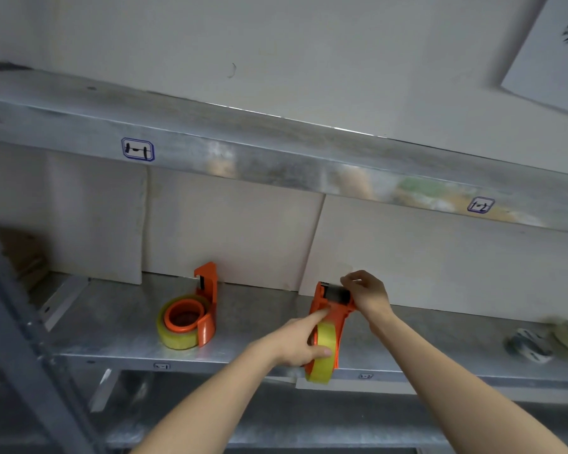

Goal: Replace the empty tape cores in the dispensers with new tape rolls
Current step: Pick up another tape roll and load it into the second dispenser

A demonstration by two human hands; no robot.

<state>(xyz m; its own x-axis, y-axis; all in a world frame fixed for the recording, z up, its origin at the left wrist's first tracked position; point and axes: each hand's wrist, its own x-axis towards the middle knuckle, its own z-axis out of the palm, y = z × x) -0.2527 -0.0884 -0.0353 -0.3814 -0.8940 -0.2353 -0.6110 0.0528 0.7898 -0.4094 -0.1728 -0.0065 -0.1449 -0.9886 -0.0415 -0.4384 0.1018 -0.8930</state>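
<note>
Steel shelf (pixel 259 326) carries a loaded dispenser (pixel 191 317) at left; both hands grasp another orange dispenser (pixel 330 309): left hand (pixel 297 342) around its yellow tape roll (pixel 323 353), right hand (pixel 366 294) pinching the cutter end.

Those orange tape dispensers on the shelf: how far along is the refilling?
One orange dispenser lies on the metal shelf with a full yellowish roll, so it looks done. The second dispenser is in hand: the left hand steadies its roll while the right hand works at the cutter end. Blurred rolls lie far right; whether more remains, I cannot tell.
</note>
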